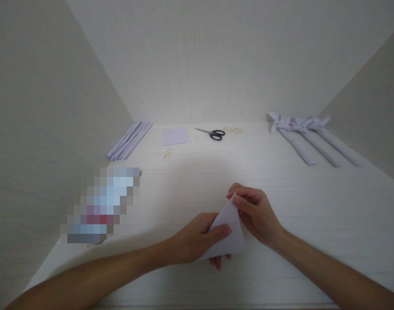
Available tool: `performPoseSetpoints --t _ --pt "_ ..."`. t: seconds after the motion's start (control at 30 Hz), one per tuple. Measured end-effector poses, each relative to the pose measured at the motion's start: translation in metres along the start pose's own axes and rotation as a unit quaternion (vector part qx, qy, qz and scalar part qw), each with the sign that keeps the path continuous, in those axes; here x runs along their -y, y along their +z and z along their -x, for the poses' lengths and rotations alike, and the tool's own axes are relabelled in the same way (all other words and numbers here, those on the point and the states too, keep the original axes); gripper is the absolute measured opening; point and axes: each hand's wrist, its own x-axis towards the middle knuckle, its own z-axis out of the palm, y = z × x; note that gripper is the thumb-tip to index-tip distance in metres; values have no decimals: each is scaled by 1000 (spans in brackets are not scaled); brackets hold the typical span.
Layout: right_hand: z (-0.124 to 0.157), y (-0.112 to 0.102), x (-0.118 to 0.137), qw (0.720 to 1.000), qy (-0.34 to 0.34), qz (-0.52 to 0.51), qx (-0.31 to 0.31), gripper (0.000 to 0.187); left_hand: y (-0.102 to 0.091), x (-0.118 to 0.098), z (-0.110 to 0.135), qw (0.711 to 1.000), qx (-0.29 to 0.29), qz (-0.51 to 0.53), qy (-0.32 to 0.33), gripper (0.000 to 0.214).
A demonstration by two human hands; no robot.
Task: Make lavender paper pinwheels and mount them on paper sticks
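The left hand [192, 241] comes in from the lower left, its forearm slanting across the table, and holds a white paper triangle [231, 243] from the side. Its thumb lies flat across the paper's front face and points right; its other fingers are underneath, with a few tips showing past the paper's bottom edge.

The right hand [257, 211] comes in from the lower right, wrist bent inward, and pinches the triangle's top corner between thumb and curled fingers. The paper sits between the two hands, point away from the person and wide edge toward them, in front of the person and a little right of centre.

Around them spreads a pale, wood-grained table [300, 267]. Off to the left lies a long object [108, 200] masked by blurred squares, so what it is cannot be told. Beyond it, at the far left, is a bundle of thin white paper rolls [130, 141]. Along the far edge, going right, come a flat paper sheet [176, 136] with yellowish scraps [166, 153] just below it, then black-handled scissors [216, 134], blades pointing left. At the far right, three paper sticks [320, 148] lie slanted side by side, with folded paper blades [293, 124] at their far ends.
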Motion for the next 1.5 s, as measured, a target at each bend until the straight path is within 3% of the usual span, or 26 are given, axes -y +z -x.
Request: performPoseSetpoints --t 1.07,1.5 --pt "1 7 1 999 -13 17 -30 8 2 3 0 1000 -26 -12 -11 36" --pt "3 3 -2 994 -87 68 -27 13 2 2 0 999 -16 -18 -20 37"
